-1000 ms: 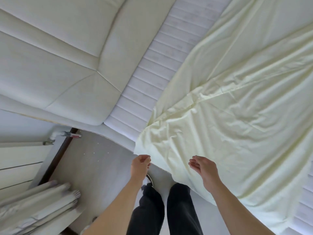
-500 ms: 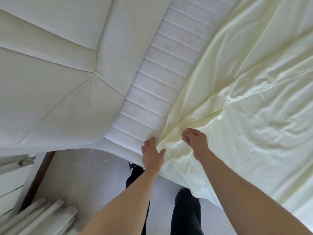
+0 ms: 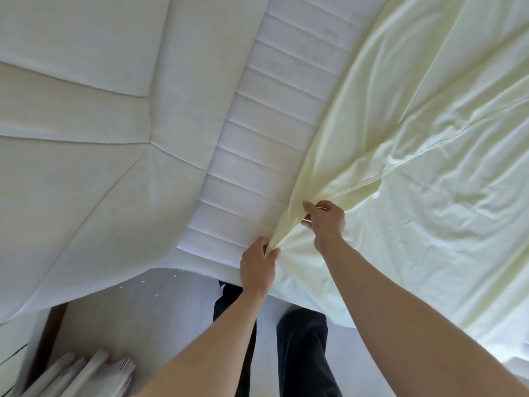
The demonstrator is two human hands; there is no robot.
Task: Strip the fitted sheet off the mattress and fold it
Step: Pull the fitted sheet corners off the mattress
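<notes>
The fitted sheet lies on the mattress, covering its right part; the headboard stands left of the mattress.

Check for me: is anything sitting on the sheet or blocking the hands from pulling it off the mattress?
Nothing visible does. The left hand and right hand already pinch the edge of the pale yellow fitted sheet, which is peeled back from the bare quilted mattress. No object lies on the sheet in view.

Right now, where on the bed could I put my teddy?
The bare mattress strip between the padded headboard and the yellow sheet is free. It's crowded where the left hand and right hand grip the sheet's edge.
</notes>
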